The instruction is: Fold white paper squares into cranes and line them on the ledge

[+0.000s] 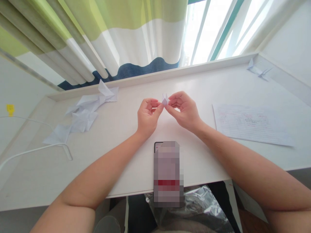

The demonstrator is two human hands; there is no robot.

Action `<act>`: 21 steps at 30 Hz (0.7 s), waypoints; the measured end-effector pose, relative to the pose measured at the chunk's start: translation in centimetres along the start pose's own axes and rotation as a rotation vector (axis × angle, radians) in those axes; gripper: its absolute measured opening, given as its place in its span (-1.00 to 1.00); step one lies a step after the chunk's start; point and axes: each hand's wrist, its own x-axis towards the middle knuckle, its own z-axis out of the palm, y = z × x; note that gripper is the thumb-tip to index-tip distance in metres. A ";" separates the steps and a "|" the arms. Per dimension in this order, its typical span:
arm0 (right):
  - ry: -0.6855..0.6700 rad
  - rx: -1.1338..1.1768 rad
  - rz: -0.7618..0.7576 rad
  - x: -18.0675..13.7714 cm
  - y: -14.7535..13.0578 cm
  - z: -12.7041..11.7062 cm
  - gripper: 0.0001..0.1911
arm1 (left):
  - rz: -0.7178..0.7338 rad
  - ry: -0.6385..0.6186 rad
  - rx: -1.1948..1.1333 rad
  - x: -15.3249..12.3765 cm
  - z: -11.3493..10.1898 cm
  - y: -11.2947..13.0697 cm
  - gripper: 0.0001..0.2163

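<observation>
A small piece of folded white paper [165, 99], with two points sticking up, is held above the middle of the desk. My left hand [148, 116] pinches its left side between thumb and fingers. On the other side, my right hand [185, 110] grips the paper's right edge the same way, thumb toward me. Both hands are closed on this one piece, and the fingertips cover part of it. Below them a phone [158, 145] lies at the desk's front edge, its screen blurred out.
Several folded white papers [84, 111] lie in a heap at the left. Small folded paper shapes [263, 73] sit in the far right corner. A lined, written sheet [252, 124] rests at the right of the white desk [126, 161]. A white bent tube [36, 151] crosses the left side.
</observation>
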 end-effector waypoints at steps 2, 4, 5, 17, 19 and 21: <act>-0.017 -0.037 -0.020 0.0 -0.1 -0.1 -0.60 | -0.005 -0.004 0.018 0.2 -0.1 -0.2 -0.65; -0.023 -0.081 -0.049 -0.1 -0.2 -0.1 -0.66 | -0.009 -0.005 0.034 0.3 -0.2 -0.2 -0.67; -0.024 -0.101 -0.069 -0.2 -0.2 -0.1 -0.68 | -0.012 -0.009 0.039 0.3 -0.2 -0.1 -0.67; 0.016 0.015 0.053 0.2 -0.1 -0.6 -0.66 | -0.266 -0.195 -0.206 0.7 -0.8 -0.5 -0.62; -0.031 0.108 0.138 0.4 0.2 -0.6 -0.66 | -0.280 -0.190 -0.232 0.7 -0.9 -0.6 -0.60; -0.044 0.163 0.169 0.5 0.2 -0.6 -0.63 | -0.275 -0.144 -0.218 0.7 -0.8 -0.6 -0.58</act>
